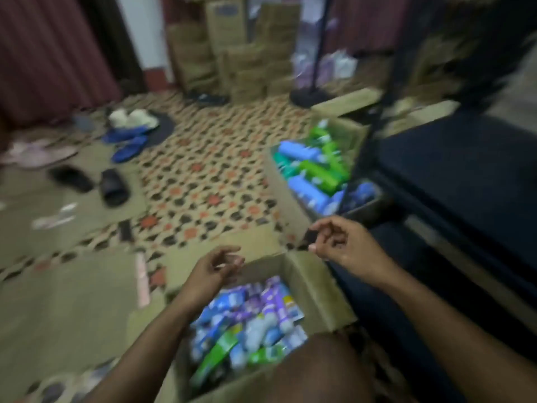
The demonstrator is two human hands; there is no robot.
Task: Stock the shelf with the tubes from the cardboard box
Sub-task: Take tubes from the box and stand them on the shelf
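Note:
An open cardboard box point(316, 289) sits on the floor right below me, full of blue, purple, white and green tubes point(255, 321). My left hand point(215, 269) hovers over the box's far left edge, its fingers loosely curled and empty. My right hand point(340, 242) is above the box's far right corner with thumb and fingers drawn together; a small dark shape lies at the fingertips, and blur hides whether it is held. The dark shelf point(465, 175) runs along the right side. The whole view is motion-blurred.
A second open box point(348, 135) with blue and green tubes stands by the shelf. Sandals point(113, 184) and blue slippers point(128, 141) lie on the patterned floor at left. Stacked cartons point(247, 68) and a black pole stand point(311, 94) are at the back. My knee point(313, 370) covers the near box edge.

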